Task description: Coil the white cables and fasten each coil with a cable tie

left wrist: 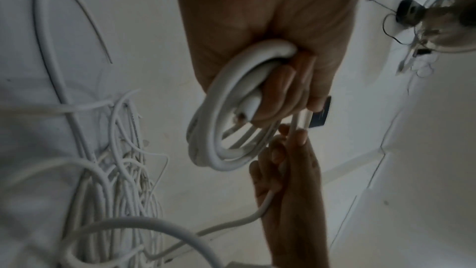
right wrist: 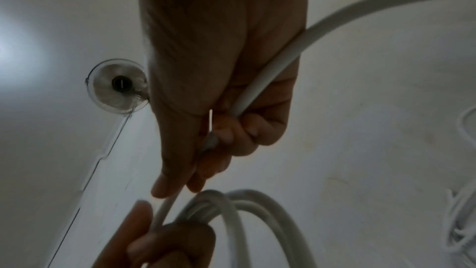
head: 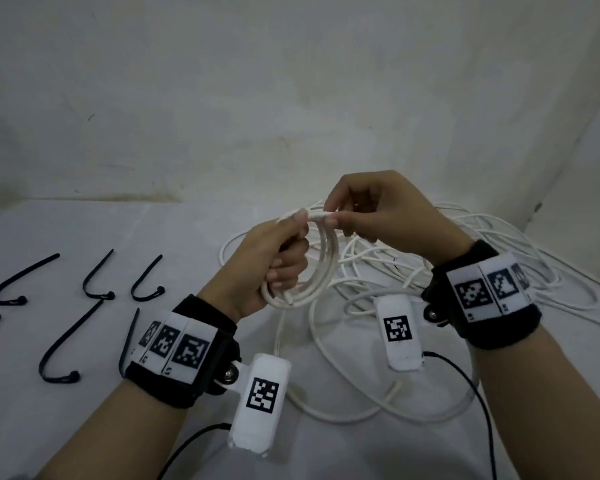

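Observation:
My left hand (head: 284, 261) grips a small coil of white cable (head: 324, 258) held upright above the table, fingers curled through its loops. In the left wrist view the coil (left wrist: 219, 129) hangs from those fingers (left wrist: 278, 89). My right hand (head: 340, 216) pinches the cable's running strand at the top of the coil, against my left thumb. The right wrist view has that strand (right wrist: 270, 80) passing through my right hand (right wrist: 224, 129) down to the coil (right wrist: 244, 207). Behind my hands the rest of the white cable (head: 482, 258) lies in a loose tangle on the table.
Several black cable ties (head: 70, 331) lie bent in rows on the white table at the left. Black camera leads (head: 478, 393) trail near the front right. A wall stands close behind, and a side wall meets it at the right past the cable tangle.

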`<state>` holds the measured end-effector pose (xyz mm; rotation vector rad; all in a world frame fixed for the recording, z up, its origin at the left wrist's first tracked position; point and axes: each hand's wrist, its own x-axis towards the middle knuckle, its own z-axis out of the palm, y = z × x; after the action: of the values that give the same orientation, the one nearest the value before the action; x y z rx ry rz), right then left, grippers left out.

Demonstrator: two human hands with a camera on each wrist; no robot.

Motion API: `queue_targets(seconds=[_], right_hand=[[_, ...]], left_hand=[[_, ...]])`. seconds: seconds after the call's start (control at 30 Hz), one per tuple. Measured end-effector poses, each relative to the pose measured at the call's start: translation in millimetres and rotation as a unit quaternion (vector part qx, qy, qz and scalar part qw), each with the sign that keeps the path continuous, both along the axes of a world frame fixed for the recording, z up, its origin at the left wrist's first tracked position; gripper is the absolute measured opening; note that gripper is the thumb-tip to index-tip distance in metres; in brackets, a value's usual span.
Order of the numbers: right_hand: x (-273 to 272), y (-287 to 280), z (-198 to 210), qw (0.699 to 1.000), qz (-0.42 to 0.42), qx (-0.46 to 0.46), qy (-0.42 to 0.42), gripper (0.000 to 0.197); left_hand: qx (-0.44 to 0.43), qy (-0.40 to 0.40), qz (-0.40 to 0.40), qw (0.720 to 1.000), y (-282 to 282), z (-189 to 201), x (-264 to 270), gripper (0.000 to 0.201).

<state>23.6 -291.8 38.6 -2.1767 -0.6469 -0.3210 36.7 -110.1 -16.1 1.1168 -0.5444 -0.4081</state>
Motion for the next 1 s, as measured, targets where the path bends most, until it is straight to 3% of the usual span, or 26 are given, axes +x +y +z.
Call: queue_targets(seconds=[0.13,0.37,0.63,0.73,0.83,1.0], right_hand=[[1,-7,-10,0.997,-0.014,0.072,-0.017,0.007],[8,-17,-12,0.996,-0.041,0.044,-0.071,0.013],[9,-17,-10,0.985,-0.089,0.037,-0.144,0.012],[12,-17,-12,0.983,-0.096,0.032,-0.154,0.016],[15,-22,-18,0.986,-0.088,0.022,-0.137,0.022],[18,-40,-36,0.992,-0.065,-0.070,-0.086,0.045]], left_hand=[[-0.091,0.056,-0.020,0.994,11,1,10,0.031],[-0.122,0.081,-0.165,0.975,15,-8,17,0.030],[-0.090,0.114,-0.148,0.978,10,-7,11,0.032],[-0.156,0.106,-0.183,0.965,11,-8,12,0.031],[-0.234,0.119,-0.147,0.954,13,-6,16,0.031],[-0.327,0.100,-0.009,0.940,26,1,25,0.033]])
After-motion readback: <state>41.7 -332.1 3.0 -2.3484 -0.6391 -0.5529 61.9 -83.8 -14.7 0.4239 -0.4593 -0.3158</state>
